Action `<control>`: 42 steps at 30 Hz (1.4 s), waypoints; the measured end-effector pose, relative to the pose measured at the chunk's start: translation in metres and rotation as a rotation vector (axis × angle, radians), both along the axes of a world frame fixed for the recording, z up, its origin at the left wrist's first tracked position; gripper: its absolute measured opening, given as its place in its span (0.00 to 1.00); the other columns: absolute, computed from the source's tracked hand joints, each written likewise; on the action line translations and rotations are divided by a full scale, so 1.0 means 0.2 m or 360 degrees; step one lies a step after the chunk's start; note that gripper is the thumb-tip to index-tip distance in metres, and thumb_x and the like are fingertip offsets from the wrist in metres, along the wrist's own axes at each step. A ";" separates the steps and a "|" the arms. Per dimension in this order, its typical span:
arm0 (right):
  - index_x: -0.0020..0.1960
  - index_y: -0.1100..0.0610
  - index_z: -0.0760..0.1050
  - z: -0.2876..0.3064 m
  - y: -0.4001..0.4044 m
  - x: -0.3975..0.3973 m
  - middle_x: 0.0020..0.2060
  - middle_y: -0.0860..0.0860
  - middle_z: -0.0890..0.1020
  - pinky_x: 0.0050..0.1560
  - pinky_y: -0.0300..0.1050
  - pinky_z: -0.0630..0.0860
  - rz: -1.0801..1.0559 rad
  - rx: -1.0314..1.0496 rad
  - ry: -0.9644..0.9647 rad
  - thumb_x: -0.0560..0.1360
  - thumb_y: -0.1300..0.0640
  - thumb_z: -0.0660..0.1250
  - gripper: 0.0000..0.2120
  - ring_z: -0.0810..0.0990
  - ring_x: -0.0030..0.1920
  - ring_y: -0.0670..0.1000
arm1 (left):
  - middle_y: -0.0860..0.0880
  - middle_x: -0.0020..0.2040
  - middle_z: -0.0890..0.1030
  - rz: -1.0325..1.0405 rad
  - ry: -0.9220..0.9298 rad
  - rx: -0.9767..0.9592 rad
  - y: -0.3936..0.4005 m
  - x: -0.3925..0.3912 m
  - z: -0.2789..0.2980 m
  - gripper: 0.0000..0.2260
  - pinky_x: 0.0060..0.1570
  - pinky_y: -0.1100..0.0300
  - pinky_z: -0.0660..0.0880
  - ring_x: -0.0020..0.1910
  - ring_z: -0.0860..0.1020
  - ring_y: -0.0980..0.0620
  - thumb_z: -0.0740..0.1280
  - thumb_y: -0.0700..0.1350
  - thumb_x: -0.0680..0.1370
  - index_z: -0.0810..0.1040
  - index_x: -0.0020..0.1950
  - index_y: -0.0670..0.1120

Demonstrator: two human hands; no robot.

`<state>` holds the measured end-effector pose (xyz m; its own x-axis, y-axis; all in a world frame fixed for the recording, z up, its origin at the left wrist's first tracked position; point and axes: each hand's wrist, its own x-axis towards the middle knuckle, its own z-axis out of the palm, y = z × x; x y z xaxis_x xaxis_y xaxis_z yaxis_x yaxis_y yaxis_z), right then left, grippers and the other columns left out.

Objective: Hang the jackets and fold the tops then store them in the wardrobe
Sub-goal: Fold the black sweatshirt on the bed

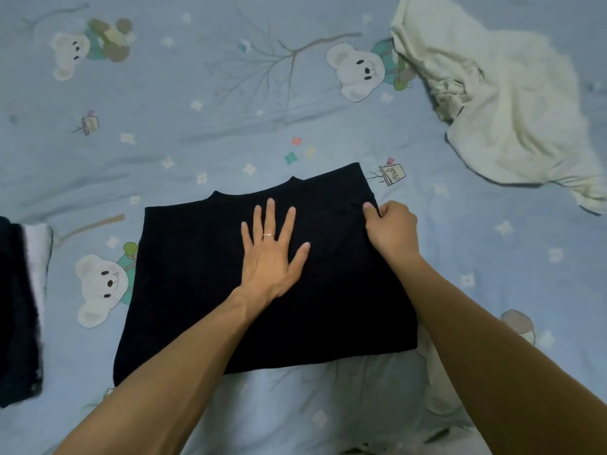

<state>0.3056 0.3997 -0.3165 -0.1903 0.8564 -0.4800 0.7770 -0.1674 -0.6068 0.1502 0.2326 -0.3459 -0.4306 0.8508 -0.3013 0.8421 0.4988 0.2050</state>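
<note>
A black knit top, folded to a rough rectangle [230,290], lies flat on the pale blue bear-print bedsheet [197,126], collar away from the person. The left hand [269,254] rests spread and flat on its middle, fingers [270,211] straight and released, pinning the cloth. The right hand [391,229] is curled at the top's right edge near the shoulder, pinching a fold of the fabric there. The cloth looks soft, light and limp, so it should crease easily but slump if lifted by one corner; taking it by both side edges, or sliding flat hands beneath, would likely keep the fold. A crumpled cream garment [502,103] lies well apart at upper right, and a dark and white stack of clothes [23,307] sits at the left edge
</note>
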 end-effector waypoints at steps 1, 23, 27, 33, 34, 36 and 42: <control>0.38 0.60 0.68 0.00 -0.01 0.00 0.34 0.53 0.73 0.36 0.47 0.66 0.0047 0.0028 -0.0001 0.80 0.47 0.62 0.19 0.72 0.35 0.53 | 0.44 0.80 0.36 -0.0011 0.0032 -0.0026 0.01 -0.01 -0.02 0.32 0.75 0.41 0.36 0.78 0.35 0.42 0.43 0.66 0.80 0.42 0.81 0.54; 0.80 0.54 0.53 -0.06 -0.95 0.14 0.80 0.51 0.55 0.77 0.54 0.43 0.1652 0.0564 -0.0458 0.81 0.42 0.41 0.31 0.50 0.79 0.55 | 0.46 0.81 0.43 0.0297 0.0047 -0.0300 -0.99 0.02 0.10 0.30 0.76 0.42 0.40 0.80 0.42 0.42 0.43 0.64 0.82 0.44 0.81 0.54; 0.80 0.55 0.52 -0.04 -1.01 0.20 0.80 0.54 0.53 0.78 0.58 0.45 0.1505 0.0536 -0.0579 0.81 0.39 0.40 0.33 0.49 0.79 0.57 | 0.42 0.81 0.47 0.0244 0.0053 -0.0161 -1.05 0.00 0.09 0.30 0.76 0.42 0.41 0.80 0.46 0.41 0.47 0.61 0.82 0.49 0.81 0.50; 0.78 0.57 0.59 0.05 -1.04 0.42 0.76 0.58 0.63 0.71 0.67 0.60 0.1776 0.0581 -0.0826 0.70 0.47 0.65 0.39 0.62 0.75 0.62 | 0.42 0.77 0.65 -0.0253 0.0196 -0.0196 -1.24 0.08 0.13 0.34 0.74 0.39 0.54 0.75 0.63 0.40 0.65 0.51 0.73 0.63 0.78 0.44; 0.78 0.57 0.61 0.07 -1.03 0.38 0.75 0.58 0.65 0.69 0.67 0.63 0.1769 0.0594 -0.0873 0.70 0.51 0.68 0.38 0.64 0.73 0.63 | 0.41 0.74 0.68 -0.0151 0.0255 -0.0232 -1.21 0.08 0.12 0.33 0.73 0.39 0.57 0.73 0.65 0.40 0.68 0.48 0.72 0.65 0.77 0.44; 0.75 0.59 0.62 0.12 -1.00 0.27 0.71 0.58 0.68 0.64 0.61 0.69 0.1725 0.0618 -0.0951 0.74 0.59 0.66 0.31 0.68 0.69 0.62 | 0.41 0.68 0.74 -0.0010 0.0287 -0.0277 -1.09 0.07 0.16 0.29 0.69 0.42 0.64 0.68 0.69 0.40 0.70 0.41 0.72 0.70 0.73 0.44; 0.66 0.57 0.65 0.62 -1.01 0.13 0.59 0.55 0.76 0.52 0.50 0.71 0.1549 0.0514 -0.0950 0.78 0.63 0.58 0.17 0.74 0.59 0.58 | 0.45 0.51 0.78 0.0124 0.0084 -0.0187 -1.03 -0.01 0.73 0.21 0.42 0.52 0.72 0.49 0.77 0.43 0.66 0.40 0.72 0.72 0.65 0.45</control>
<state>0.3307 0.1986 -0.1931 -0.6477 0.5733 -0.5018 0.6674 0.7446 -0.0109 0.1477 0.0274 -0.2001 -0.5121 0.7743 -0.3717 0.8079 0.5812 0.0978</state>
